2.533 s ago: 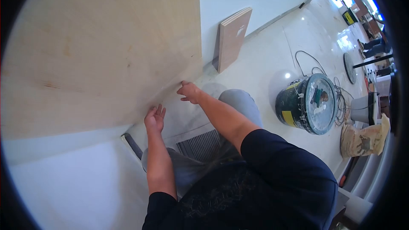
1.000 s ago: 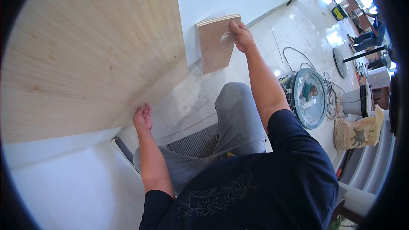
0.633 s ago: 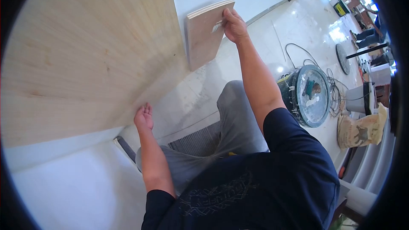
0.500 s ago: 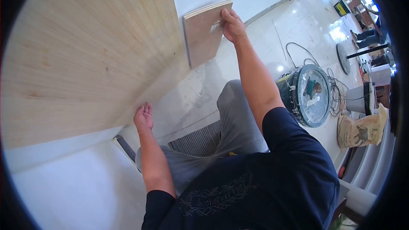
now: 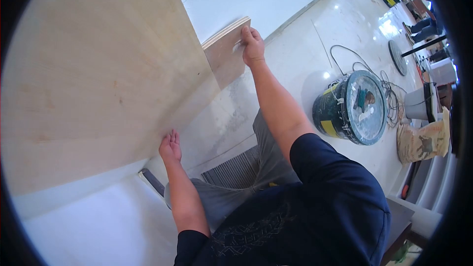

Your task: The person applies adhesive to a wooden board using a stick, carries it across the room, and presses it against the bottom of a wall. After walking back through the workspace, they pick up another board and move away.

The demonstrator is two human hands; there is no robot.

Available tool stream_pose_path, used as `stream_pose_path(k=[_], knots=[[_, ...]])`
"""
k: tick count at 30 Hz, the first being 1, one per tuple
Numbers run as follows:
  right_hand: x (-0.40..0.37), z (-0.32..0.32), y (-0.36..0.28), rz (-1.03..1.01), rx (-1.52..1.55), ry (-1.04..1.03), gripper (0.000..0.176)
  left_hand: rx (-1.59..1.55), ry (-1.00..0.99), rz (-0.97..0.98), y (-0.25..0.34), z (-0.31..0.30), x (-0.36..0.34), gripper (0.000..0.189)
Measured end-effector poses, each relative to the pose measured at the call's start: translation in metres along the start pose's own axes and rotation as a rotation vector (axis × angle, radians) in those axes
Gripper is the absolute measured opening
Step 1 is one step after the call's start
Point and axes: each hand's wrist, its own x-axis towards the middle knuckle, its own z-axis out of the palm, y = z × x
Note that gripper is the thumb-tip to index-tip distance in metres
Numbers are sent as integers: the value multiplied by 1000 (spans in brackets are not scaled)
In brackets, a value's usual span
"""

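A large plywood panel point(image 5: 98, 59) with pale wood grain fills the left of the view, upright against a white wall. My right hand point(image 5: 253, 45) grips a small plywood board point(image 5: 226, 55) by its far edge, thumb on the near face. That board stands right at the panel's side edge, its layered edge facing up. At the panel's bottom edge is my left hand point(image 5: 170, 146), palm up, fingers stretched out and apart, fingertips right at the wood.
On the glossy tiled floor point(image 5: 295, 54) a dark lidded bucket point(image 5: 330, 111) stands to my right, cables behind it. A printed sack point(image 5: 422, 140) lies farther right. A ribbed dark mat point(image 5: 231, 167) is by my legs. Another person's legs point(image 5: 423, 29) show at the far right.
My right hand has brought the small board left and down, close along the large panel's edge. My left hand stays by the bottom edge. The view has shifted slightly.
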Motion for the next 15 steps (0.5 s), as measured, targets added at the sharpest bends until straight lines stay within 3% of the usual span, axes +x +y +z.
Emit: stream_pose_path(k=[3, 4, 7, 8, 15], knots=[[-5, -12, 29, -184, -362, 161, 49, -3, 3, -14, -1, -3, 3, 33], [-1, -21, 40, -149, -476, 125, 60, 1, -4, -14, 0, -3, 2, 31], [-14, -16, 43, -141, -542, 152, 62, 11, 9, -17, 1, -1, 1, 29], [-25, -9, 30, -57, -487, 109, 70, 13, 21, -18, 1, -1, 1, 29], [-31, -12, 26, -89, -791, 3, 94, -18, 16, -47, 3, -1, 0, 28]])
